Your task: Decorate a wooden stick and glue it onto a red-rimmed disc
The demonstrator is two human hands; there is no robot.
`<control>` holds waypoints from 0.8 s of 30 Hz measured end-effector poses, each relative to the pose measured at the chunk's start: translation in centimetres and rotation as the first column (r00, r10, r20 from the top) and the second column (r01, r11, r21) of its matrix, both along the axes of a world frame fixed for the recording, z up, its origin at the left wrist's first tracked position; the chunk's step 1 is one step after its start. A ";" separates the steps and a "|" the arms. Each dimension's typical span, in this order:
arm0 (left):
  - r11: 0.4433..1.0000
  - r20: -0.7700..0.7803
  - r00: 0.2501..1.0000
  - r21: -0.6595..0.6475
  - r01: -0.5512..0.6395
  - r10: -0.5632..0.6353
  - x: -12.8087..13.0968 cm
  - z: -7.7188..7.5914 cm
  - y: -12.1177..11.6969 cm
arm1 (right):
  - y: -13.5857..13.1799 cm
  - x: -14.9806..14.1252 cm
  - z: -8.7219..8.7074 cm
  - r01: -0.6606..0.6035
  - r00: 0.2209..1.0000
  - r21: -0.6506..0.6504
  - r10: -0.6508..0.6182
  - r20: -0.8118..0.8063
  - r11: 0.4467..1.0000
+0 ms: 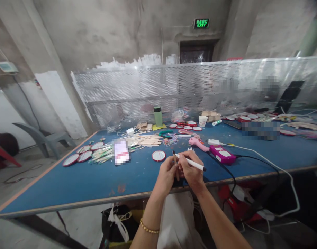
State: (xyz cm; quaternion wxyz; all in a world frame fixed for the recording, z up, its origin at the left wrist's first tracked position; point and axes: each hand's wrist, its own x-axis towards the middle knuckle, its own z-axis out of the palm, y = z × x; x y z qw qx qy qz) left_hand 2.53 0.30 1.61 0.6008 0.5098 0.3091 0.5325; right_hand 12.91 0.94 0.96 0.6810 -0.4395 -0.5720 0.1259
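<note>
Near the table's front edge, my left hand [166, 173] is closed around a thin brown wooden stick [177, 175], whose upper end looks dark. My right hand [193, 171] grips a white marker pen [195, 164] with a black rear end. The pen's writing end points left and meets or nearly meets the stick; my fingers partly hide the contact. Just beyond my left hand lies a round white disc with a red rim [159, 156]. A pink glue gun [199, 143] lies past my right hand.
Left of my hands are a phone [121, 152], a pile of wooden sticks [150, 139] and several red-rimmed discs [71, 159]. Farther back stand a green bottle [157, 117] and a paper cup [202, 121]. A magenta box [222, 154] with cables lies right. A perforated metal screen [137, 83] borders the back.
</note>
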 end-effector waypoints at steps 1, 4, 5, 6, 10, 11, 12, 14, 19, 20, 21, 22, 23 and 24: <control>1.000 0.003 1.000 -0.005 0.008 -0.008 0.0 0.0 0.0 | 0.0 0.0 0.0 -0.002 1.000 -0.004 0.002 -0.001 1.000; 1.000 0.007 1.000 -0.009 0.016 -0.016 0.0 0.0 0.1 | 0.1 -0.1 0.0 0.001 1.000 -0.009 -0.001 -0.003 1.000; 1.000 0.005 1.000 -0.006 0.013 -0.013 0.0 0.0 0.1 | 0.1 -0.1 0.0 0.000 1.000 -0.008 0.000 -0.003 1.000; 1.000 0.003 1.000 -0.002 0.011 -0.011 0.0 -0.1 0.1 | 0.1 -0.1 0.0 0.000 1.000 -0.007 0.000 -0.003 1.000; 1.000 0.002 1.000 0.009 0.012 -0.012 0.1 -0.1 0.2 | 0.1 -0.1 0.0 0.005 1.000 -0.004 -0.005 0.012 1.000; 1.000 0.002 1.000 0.009 0.012 -0.012 0.1 -0.2 0.2 | 0.1 -0.1 0.1 0.011 1.000 -0.004 -0.010 0.017 1.000; 1.000 0.001 1.000 0.005 0.013 -0.013 0.1 -0.2 0.2 | 0.1 -0.1 0.1 0.015 1.000 -0.004 -0.015 0.021 1.000; 1.000 -0.002 1.000 -0.005 0.017 -0.017 0.1 -0.2 0.3 | 0.1 -0.1 0.1 0.019 1.000 -0.004 -0.019 0.013 1.000; 1.000 -0.003 1.000 -0.008 0.017 -0.017 0.0 -0.1 0.2 | -0.1 -0.1 0.2 0.025 1.000 0.011 -0.025 -0.005 1.000; 1.000 -0.001 1.000 -0.010 0.018 -0.018 0.0 -0.1 0.1 | -0.1 -0.1 0.2 0.026 1.000 0.013 -0.026 0.000 1.000; 1.000 0.002 1.000 -0.010 0.015 -0.015 0.0 0.0 0.1 | -0.1 -0.1 0.2 0.025 1.000 0.014 -0.025 0.004 1.000; 1.000 0.004 1.000 -0.006 0.010 -0.010 0.0 0.0 0.1 | 0.0 -0.1 0.1 0.019 1.000 0.012 -0.019 0.009 1.000; 1.000 0.004 1.000 0.000 0.003 -0.003 0.0 0.0 0.1 | 0.0 0.0 0.1 0.014 1.000 0.010 -0.014 0.012 1.000; 1.000 0.002 1.000 0.007 -0.002 0.002 0.1 0.0 0.1 | 0.0 0.0 0.0 0.008 1.000 0.007 -0.008 0.015 1.000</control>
